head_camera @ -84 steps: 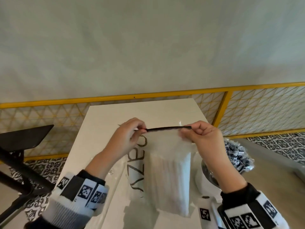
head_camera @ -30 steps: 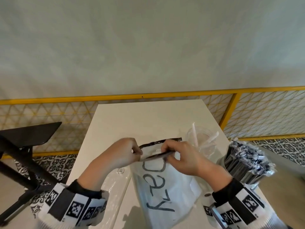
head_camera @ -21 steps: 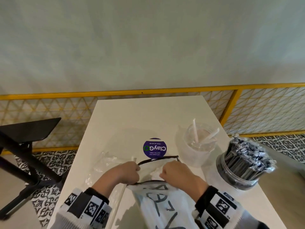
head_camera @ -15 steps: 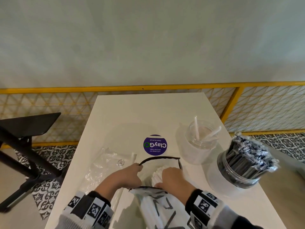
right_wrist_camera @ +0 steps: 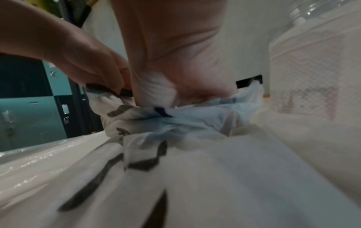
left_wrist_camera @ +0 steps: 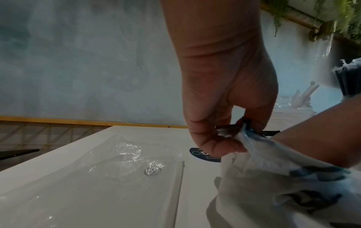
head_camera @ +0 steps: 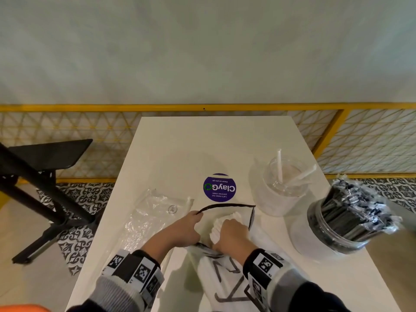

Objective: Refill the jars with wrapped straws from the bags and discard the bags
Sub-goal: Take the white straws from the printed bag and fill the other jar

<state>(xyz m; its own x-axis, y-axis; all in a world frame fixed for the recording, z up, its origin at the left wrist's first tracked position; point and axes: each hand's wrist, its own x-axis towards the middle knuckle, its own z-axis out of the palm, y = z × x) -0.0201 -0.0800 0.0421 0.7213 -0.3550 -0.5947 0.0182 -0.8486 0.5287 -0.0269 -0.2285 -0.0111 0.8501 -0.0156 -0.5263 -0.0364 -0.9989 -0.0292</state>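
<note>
A white bag (head_camera: 225,275) with black lettering and a black zip rim lies on the table near me, its mouth pulled wide. My left hand (head_camera: 195,219) pinches the left side of the rim (left_wrist_camera: 234,133). My right hand (head_camera: 226,227) reaches into the mouth and curls round a bundle of white wrapped straws (head_camera: 215,226); its fingertips are hidden inside the bag (right_wrist_camera: 185,120). To the right stands a clear jar (head_camera: 284,188) holding a few white straws. A second jar (head_camera: 337,226), packed with black wrapped straws, stands further right.
An empty clear plastic bag (head_camera: 153,212) lies flat on the white table (head_camera: 202,143) left of my hands (left_wrist_camera: 125,160). A purple round sticker (head_camera: 219,187) marks the table's middle. A black stand (head_camera: 45,181) is off the left edge and a yellow mesh railing (head_camera: 360,140) runs behind.
The bag came down from mid-air onto the table. Both hands pulled its zip rim apart, then my right hand went inside onto the white straws. The left hand keeps hold of the rim.
</note>
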